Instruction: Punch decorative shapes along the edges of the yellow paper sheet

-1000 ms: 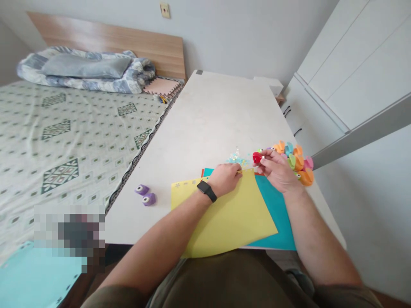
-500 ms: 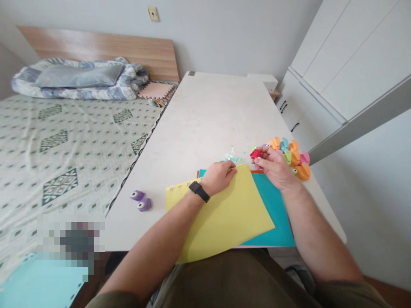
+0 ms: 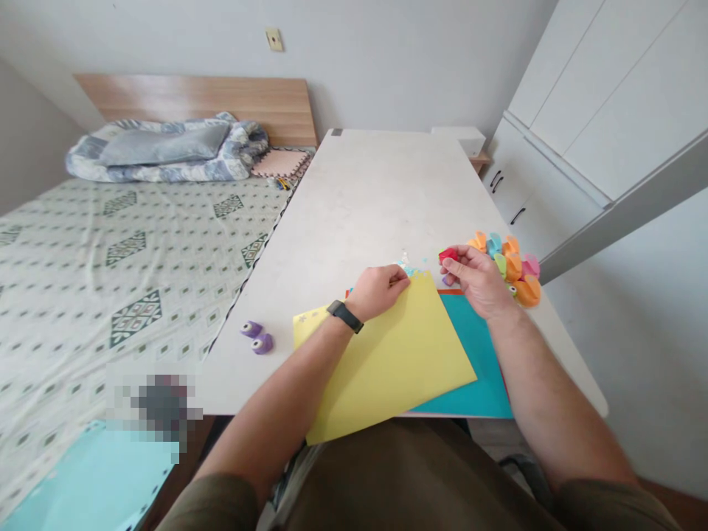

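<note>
My left hand, with a dark band at the wrist, pinches the top edge of a yellow sheet of paper. Small punched shapes run along that sheet's upper left edge. Beneath it lies a blue sheet, with a red edge showing under that. My right hand is closed around a small red craft punch, held just off the yellow sheet's upper right corner. Tiny paper cut-outs lie scattered beyond the sheet's top edge.
Several orange, blue, green and pink punches cluster right of my right hand. Two purple punches stand on the white table at left. A bed adjoins the table's left side; white cabinets line the right.
The view has shifted a little, so the room sits further right and lower. My right hand still holds the red punch, now turned slightly. My left hand stays on the yellow paper.
</note>
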A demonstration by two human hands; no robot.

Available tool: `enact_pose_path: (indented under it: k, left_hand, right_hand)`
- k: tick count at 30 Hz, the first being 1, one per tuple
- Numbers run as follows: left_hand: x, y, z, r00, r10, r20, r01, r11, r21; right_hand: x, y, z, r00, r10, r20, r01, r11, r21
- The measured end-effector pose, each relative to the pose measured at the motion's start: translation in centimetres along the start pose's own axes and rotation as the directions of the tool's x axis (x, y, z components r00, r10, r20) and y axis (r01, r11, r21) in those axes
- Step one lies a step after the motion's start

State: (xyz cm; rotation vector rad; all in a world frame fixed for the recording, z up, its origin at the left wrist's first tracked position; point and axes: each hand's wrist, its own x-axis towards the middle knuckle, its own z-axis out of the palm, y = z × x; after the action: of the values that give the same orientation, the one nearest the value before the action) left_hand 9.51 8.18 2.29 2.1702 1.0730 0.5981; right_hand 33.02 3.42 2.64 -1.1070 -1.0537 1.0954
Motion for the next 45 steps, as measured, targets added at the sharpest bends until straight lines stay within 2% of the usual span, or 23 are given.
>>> enact_pose_path:
  k: [8, 11, 14, 19, 22, 26, 32, 38, 41, 45]
  left_hand:
    - [0.6, 0.4, -2.0, 0.998, -0.026, 0.055, 0.027, 1.0, -0.004]
    - [1.0, -0.2, -2.6, 0.991, -0.039, 0.129, 0.043, 0.999, -0.029]
    - [1.3, -0.9, -3.0, 0.971, -0.071, 0.23, 0.094, 0.991, -0.093]
    - [1.9, -1.6, -3.3, 0.916, -0.146, 0.374, 0.265, 0.92, -0.289]
    - [2.0, -1.7, -3.8, 0.884, -0.178, 0.433, 0.319, 0.906, -0.278]
    - [2.1, -1.8, -4.6, 0.861, -0.167, 0.48, 0.307, 0.924, -0.228]
    - [1.8, -2.0, -5.3, 0.836, -0.142, 0.53, 0.284, 0.939, -0.196]
    - [1.8, -3.1, -5.4, 0.821, -0.132, 0.556, 0.253, 0.956, -0.147]
    - [1.6, -3.1, -5.3, 0.834, -0.129, 0.537, 0.229, 0.965, -0.124]
    - [1.1, -2.2, -5.1, 0.889, -0.133, 0.438, 0.192, 0.977, -0.095]
  right_hand:
    - [-0.1, 0.0, -0.1, 1.0, 0.008, 0.026, -0.007, 0.999, -0.05]
    - [-0.2, 0.1, 0.0, 0.999, 0.015, 0.033, -0.012, 0.997, -0.072]
    - [-0.2, 0.2, 0.0, 0.999, 0.015, 0.036, -0.012, 0.997, -0.073]
    - [-0.3, 0.1, 0.1, 0.999, 0.019, 0.041, -0.016, 0.997, -0.073]
    - [-0.3, -0.1, 0.1, 0.999, 0.018, 0.038, -0.015, 0.997, -0.075]
    - [-0.3, -0.2, 0.1, 0.999, 0.011, 0.03, -0.009, 0.996, -0.084]
    - [-0.4, -0.3, 0.2, 0.999, 0.01, 0.042, -0.007, 0.998, -0.07]
    - [-0.5, -0.3, 0.4, 0.999, 0.008, 0.048, -0.003, 0.996, -0.093]
    - [-0.5, -0.3, 0.4, 0.998, 0.023, 0.056, -0.017, 0.995, -0.095]
    - [-0.5, -0.3, 0.5, 0.997, 0.048, 0.066, -0.041, 0.994, -0.101]
